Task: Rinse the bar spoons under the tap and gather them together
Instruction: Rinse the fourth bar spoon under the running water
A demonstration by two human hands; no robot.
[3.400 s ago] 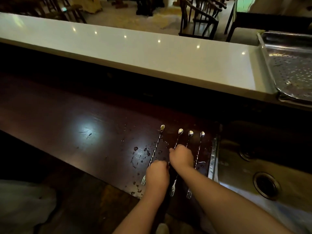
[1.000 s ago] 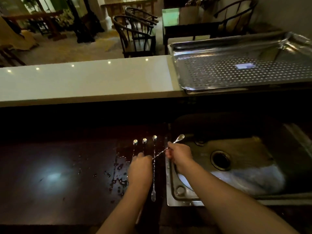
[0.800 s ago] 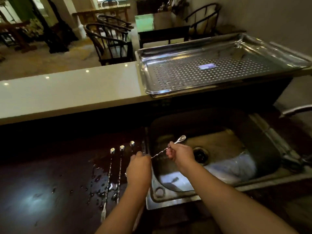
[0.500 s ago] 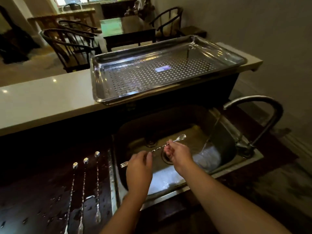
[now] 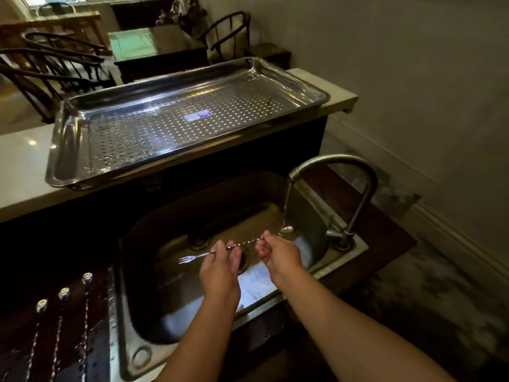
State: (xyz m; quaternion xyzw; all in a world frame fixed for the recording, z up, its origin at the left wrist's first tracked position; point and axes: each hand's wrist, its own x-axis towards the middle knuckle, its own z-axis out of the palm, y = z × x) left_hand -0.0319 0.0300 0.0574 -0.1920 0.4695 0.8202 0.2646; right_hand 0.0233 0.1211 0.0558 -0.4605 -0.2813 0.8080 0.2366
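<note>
Both hands raised over the stainless steel sink basin (image 5: pixel 308 216), sharing one long, thin, twisted-stem metal bar spoon (image 5: pixel 242 243). Left hand (image 5: pixel 220 267) pinching the stem toward the fork-tipped end, fingers curled close around it; right hand (image 5: pixel 279 253) pinching nearer the bowl, narrow grip as well. Held at two places, probably to steady so slender a stem and keep the bowl placed exactly under the water.

Long axis running roughly left to right across the basin, tilted slightly: small forked end pointing left and a touch lower, oval bowl pointing right and a little higher. Bowl right at the thin stream falling from the curved grey metal tap (image 5: pixel 341 166), seemingly touching it, so rinsing appears under way at the bowl end only. Stem and fork still apparently outside the stream; likely to need sliding rightward or turning to wet the rest.

Three more twisted-stem metal bar spoons (image 5: pixel 62 321) lying side by side on the dark wet wooden counter (image 5: pixel 16 326) left of the sink, bowls pointing away, stems parallel and slightly apart — apparently laid out in a row for easy picking up one at a time. Impossible to tell whether rinsed already.

Large perforated stainless steel tray (image 5: pixel 68 139) resting on the pale raised bar top (image 5: pixel 19 161) behind the sink, holding nothing visible.
</note>
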